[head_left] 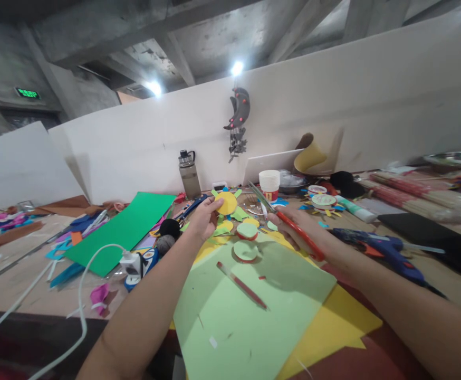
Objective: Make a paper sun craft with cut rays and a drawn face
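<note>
Pinched between the fingers of my left hand (205, 217) is a yellow paper disc (228, 203), with small green and blue tabs along its far edge. My right hand (289, 227) grips scissors (301, 232) with red-orange handles, blades pointing away and up to the left, apart from the disc. Below and between my hands, two pale green discs with red edges, a nearer one (245, 252) and a farther one (247, 231), rest near the top of a light green sheet (250, 332). A reddish pen (242, 286) lies across that sheet. Yellow paper (333, 327) shows underneath.
Left are a green sheet (123, 232), a plugged-in power strip (147, 263) with white cable (82, 311), and a grey bottle (190, 177). Right are a blue glue gun (389, 248), a black slab (436, 243) and decorated discs (324, 201). Stacked paper cups (269, 180) stand behind.
</note>
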### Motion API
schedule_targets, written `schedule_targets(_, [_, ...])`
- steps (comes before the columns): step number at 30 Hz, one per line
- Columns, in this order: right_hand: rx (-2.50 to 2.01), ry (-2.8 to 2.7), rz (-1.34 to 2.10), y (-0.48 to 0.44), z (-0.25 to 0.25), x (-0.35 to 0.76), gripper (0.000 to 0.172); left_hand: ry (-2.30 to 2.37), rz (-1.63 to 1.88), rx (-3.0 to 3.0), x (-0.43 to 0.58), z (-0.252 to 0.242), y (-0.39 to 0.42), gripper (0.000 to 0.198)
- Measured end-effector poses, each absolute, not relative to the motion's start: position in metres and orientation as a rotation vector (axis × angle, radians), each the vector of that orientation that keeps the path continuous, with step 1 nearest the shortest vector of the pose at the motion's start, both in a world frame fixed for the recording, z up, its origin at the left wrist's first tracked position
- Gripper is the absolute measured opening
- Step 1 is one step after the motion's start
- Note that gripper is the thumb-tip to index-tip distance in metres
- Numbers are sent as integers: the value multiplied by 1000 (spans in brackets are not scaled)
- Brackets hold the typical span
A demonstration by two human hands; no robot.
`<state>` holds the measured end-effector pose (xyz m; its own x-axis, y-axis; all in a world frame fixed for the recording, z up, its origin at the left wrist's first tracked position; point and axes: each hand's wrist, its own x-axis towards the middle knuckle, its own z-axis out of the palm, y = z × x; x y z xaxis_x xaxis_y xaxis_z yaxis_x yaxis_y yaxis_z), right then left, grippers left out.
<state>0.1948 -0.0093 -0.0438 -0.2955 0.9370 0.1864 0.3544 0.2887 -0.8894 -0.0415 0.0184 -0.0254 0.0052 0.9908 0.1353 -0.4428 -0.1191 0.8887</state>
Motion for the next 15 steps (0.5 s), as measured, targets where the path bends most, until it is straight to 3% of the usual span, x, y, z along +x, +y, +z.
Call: schedule_targets(15, [-1218,-1948,1088,-12,-39,196,33,913,1436,1015,-44,-18,12,33])
